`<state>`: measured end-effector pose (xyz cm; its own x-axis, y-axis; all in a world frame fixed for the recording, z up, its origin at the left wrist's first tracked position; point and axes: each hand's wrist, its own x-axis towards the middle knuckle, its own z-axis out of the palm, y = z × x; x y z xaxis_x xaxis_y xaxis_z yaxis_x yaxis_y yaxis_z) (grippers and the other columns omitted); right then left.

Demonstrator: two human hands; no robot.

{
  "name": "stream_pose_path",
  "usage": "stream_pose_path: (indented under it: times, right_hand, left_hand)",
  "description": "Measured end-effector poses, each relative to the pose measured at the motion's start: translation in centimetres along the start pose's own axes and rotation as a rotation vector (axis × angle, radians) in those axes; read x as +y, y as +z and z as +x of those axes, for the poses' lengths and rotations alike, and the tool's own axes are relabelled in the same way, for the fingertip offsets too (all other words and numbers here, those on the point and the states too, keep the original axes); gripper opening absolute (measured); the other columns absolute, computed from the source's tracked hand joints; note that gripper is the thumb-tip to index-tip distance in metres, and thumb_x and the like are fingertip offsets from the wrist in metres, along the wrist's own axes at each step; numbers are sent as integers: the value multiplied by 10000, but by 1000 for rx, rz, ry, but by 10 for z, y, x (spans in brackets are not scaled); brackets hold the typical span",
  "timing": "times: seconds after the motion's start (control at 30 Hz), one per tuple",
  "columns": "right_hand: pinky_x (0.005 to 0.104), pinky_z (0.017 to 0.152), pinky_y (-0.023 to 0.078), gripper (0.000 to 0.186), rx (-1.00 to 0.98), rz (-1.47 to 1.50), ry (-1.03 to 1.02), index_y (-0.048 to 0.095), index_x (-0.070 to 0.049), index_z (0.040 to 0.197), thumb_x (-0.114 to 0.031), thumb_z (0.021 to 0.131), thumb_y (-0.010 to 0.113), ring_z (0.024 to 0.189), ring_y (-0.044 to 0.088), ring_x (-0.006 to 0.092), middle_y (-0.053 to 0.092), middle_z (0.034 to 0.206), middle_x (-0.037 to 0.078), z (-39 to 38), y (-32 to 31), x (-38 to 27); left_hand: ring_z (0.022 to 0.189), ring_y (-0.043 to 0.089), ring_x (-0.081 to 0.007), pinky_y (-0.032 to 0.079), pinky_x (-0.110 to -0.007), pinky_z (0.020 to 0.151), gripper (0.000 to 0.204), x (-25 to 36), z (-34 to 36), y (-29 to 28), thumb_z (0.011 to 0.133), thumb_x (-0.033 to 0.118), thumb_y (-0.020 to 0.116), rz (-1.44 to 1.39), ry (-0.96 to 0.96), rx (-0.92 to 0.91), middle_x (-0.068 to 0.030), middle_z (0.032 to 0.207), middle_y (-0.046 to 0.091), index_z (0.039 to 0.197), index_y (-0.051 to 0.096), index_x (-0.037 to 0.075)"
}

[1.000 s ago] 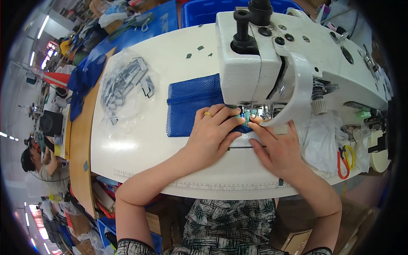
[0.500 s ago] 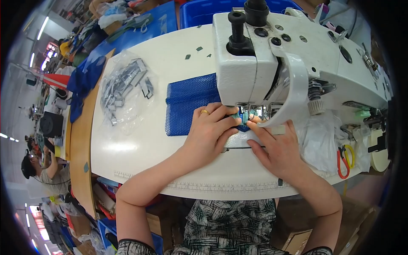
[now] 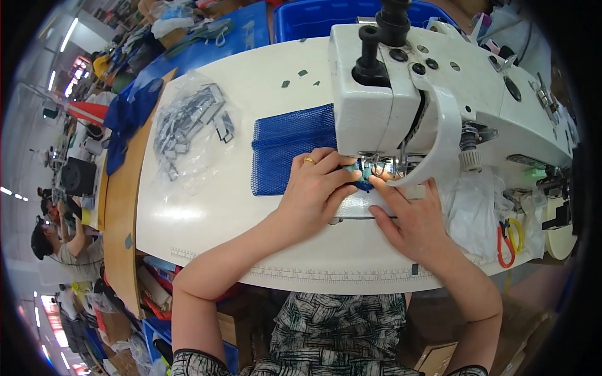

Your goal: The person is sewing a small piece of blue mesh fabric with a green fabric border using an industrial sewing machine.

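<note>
A blue mesh fabric (image 3: 285, 166) lies flat on the white table, its right end running under the head of a white sewing machine (image 3: 370, 94). My left hand (image 3: 313, 191), with a ring on one finger, rests at that end, thumb and forefinger closed on the fabric edge beside the needle area. A small green piece (image 3: 367, 171) shows between my fingertips. From the other side, my right hand (image 3: 411, 222) touches the fabric edge with its forefinger, its thumb spread apart on the table. The other right fingers are partly hidden by the machine's curved guard.
Left of the fabric lies a clear plastic bag (image 3: 191, 128) of grey strips. Red-and-yellow scissors (image 3: 506, 243) and a crumpled plastic bag (image 3: 473, 213) sit at the right. A printed ruler (image 3: 326, 274) follows the near table edge. Another person (image 3: 69, 244) works at far left.
The whole view has shifted slightly, with the table and machine a little further right in the picture. Both hands stay at the needle area, with no clear change of grip.
</note>
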<state>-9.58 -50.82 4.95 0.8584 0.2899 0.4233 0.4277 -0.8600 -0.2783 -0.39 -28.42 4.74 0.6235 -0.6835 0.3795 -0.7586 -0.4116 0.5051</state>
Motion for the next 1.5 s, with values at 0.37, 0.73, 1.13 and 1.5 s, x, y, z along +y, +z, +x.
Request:
stream_pose_path:
  times: [0.37,0.73,1.13,1.5]
  right_hand:
    - [496,941,443,501,-38,-26,23,667,-57,1359,-277,913,726,1045,562,363,707,1084,109,-2,-3,0]
    - [601,1023,434,492,-147,83,110,614,-24,1389,-227,944,662,1248,591,421,600,1436,211,8,6,-7]
    - [577,1096,392,527,-152,-143,-3,629,-54,1428,-382,1017,595,1228,585,449,653,1327,248,5,-2,-8]
    - [559,1086,397,495,-154,-157,-40,632,-20,1410,-351,1050,556,1228,595,433,642,1378,241,3,-9,-9]
  left_hand:
    - [1239,554,-275,365,-482,1047,209,-2,4,4,915,161,742,12,-17,-27,-55,1246,663,1102,743,67]
    - [1117,621,-293,443,-479,919,230,-19,-8,16,801,179,814,134,71,198,-59,1098,679,1008,758,94]
    - [1272,474,-287,315,-472,1030,175,-26,-1,47,795,219,791,-84,40,152,-76,1177,657,916,798,92]
    - [1202,482,-268,328,-456,963,114,-24,5,39,776,202,786,-91,-57,166,-30,1065,634,847,784,113]
